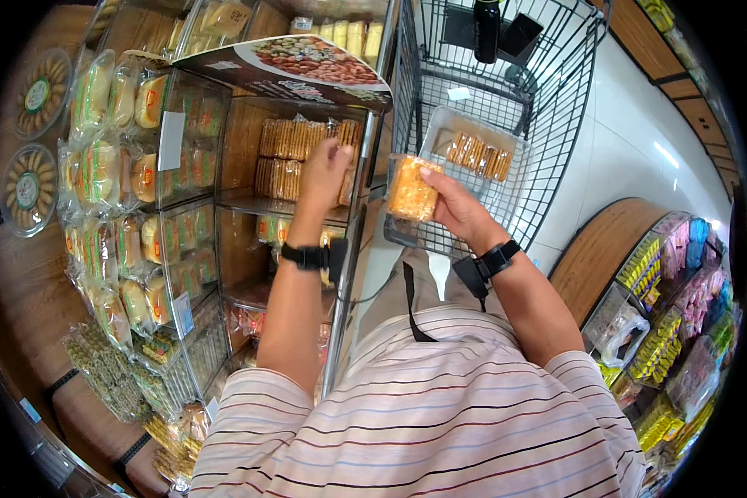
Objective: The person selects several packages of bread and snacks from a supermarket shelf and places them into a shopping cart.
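Observation:
My right hand [464, 208] grips a clear-wrapped packet of golden biscuits [413, 194] at its right edge, with the thumb on top. That packet is above the near end of the shopping cart. Over at the shelf, my left hand [327, 167] is in front of the upright rows of wrapped biscuits [291, 138] in an open compartment. Its fingers are slightly blurred, and whether they touch a packet is hidden. Inside the cart, a translucent plastic bin [434, 132] contains a row of similar biscuit packets [480, 157].
A printed display sign [236, 68] overhangs the compartment. Bagged bread rolls [96, 165] fill the shelves at left. The wire shopping cart [566, 124] carries a black bottle [487, 31] and a dark phone [520, 35] at its far end. A rounded display stand [597, 243] is at right.

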A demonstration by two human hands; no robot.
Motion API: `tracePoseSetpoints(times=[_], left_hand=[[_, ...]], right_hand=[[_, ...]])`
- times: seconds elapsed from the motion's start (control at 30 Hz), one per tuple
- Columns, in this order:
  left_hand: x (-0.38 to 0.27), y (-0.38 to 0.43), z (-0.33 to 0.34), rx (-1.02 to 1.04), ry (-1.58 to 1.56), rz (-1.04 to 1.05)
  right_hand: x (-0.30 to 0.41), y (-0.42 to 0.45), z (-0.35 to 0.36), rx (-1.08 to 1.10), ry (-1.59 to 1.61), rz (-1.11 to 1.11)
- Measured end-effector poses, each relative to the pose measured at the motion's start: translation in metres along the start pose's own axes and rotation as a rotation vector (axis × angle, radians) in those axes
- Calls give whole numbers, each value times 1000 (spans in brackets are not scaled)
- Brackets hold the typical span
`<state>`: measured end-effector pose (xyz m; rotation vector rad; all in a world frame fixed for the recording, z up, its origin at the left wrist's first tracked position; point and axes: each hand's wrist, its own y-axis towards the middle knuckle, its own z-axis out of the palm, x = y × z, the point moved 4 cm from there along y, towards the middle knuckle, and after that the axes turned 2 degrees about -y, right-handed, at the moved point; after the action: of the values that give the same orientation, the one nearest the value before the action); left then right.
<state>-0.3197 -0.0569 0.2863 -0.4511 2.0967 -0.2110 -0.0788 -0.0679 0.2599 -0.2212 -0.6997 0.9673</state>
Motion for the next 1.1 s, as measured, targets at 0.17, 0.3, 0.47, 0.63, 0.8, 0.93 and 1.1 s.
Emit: tracePoseSetpoints(times=[0.17, 0.3, 0.47, 0.63, 0.8, 0.93, 1.1], left_hand=[[41, 54, 4, -23, 463, 110], [51, 71, 9, 149, 456, -113], [47, 76, 10, 238, 586, -158], [13, 69, 11, 157, 713, -94], [32, 69, 12, 115, 700, -123], [43, 73, 12, 189, 629, -123], [47, 61, 0, 40, 616, -46]], right_hand=[[-4, -8, -27, -68, 25, -19], [-5, -16, -44, -110, 49, -30], [-12, -23, -66, -130, 75, -47], [-12, -31, -78, -176, 76, 28], [-18, -35, -88, -219, 99, 52], [-28, -37, -103, -253, 96, 46], [-39, -43, -125, -278, 94, 56]])
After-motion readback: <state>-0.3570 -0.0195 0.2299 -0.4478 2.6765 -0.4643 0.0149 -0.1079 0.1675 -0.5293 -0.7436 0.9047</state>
